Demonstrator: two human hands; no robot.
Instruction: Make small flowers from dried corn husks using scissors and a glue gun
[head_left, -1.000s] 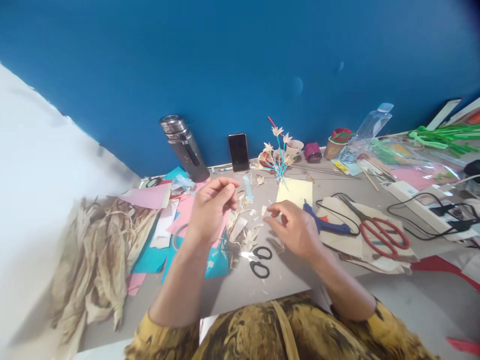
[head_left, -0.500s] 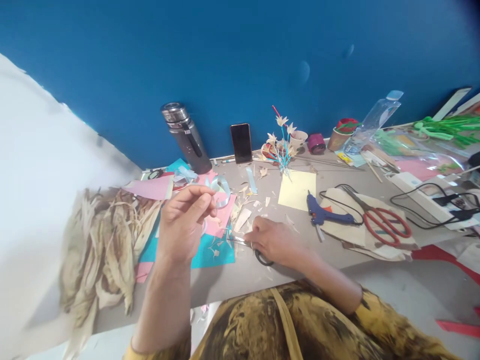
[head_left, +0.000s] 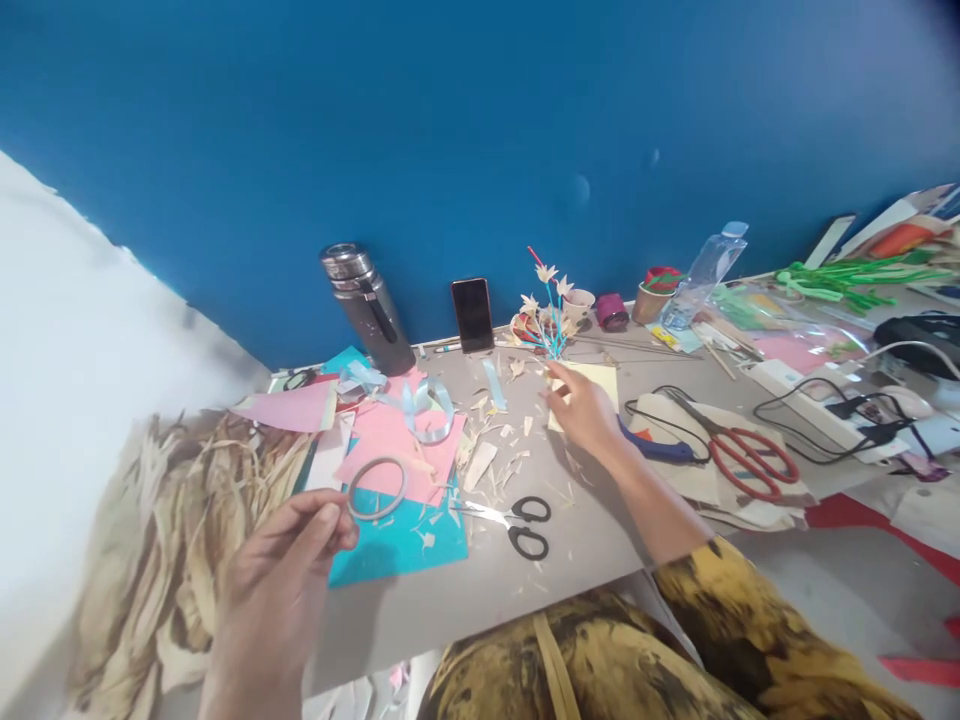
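Observation:
My left hand (head_left: 281,570) is raised at the front left, thumb and fingertips pinched together; whatever they hold is too small to make out. Just past those fingertips a thin roll of tape (head_left: 355,487) shows over the pink and turquoise papers. My right hand (head_left: 585,408) reaches over a pale yellow paper square (head_left: 604,376), fingers slightly apart, close below a bunch of pale husk flowers on blue stems (head_left: 553,325). Black-handled scissors (head_left: 517,524) lie on the table between my hands, blades pointing left.
Dried husks (head_left: 202,540) hang over the left edge. A flask (head_left: 371,315) and phone (head_left: 472,315) stand at the wall. Light-blue ribbon (head_left: 435,430) curls among scraps. Right lie a blue glue gun (head_left: 660,447), red-handled scissors (head_left: 754,463), a power strip (head_left: 802,400) and a leaning bottle (head_left: 705,275).
My right hand has let go of the black scissors and moved up and right towards the flowers. My left hand has moved down and left, still pinched, uncovering the tape roll and ribbon.

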